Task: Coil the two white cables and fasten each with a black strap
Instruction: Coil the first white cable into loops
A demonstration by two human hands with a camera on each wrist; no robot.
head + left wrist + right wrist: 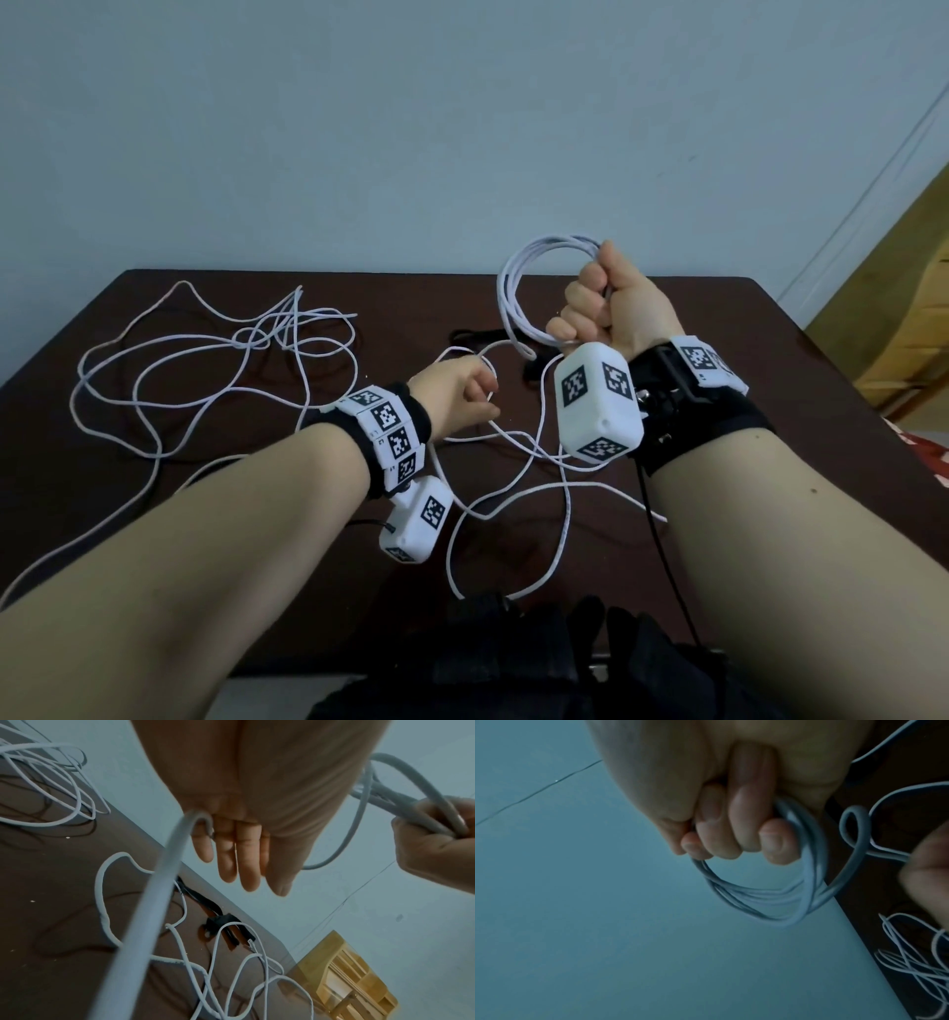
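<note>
My right hand (601,303) is raised above the dark table and grips a coil of white cable (518,288) with several loops; its curled fingers (731,833) close round the coil (770,902). The rest of that cable (539,488) trails loose over the table to my left hand (462,393), which holds a strand of it lower and to the left (159,902). A second white cable (205,370) lies in a loose tangle on the table's left half. Two black straps (475,336) lie behind my left hand, also in the left wrist view (226,925).
The dark brown table (719,329) stands against a pale blue wall. A wooden piece of furniture (904,308) stands off the right edge. Dark fabric (513,658) lies at the near edge, below my arms.
</note>
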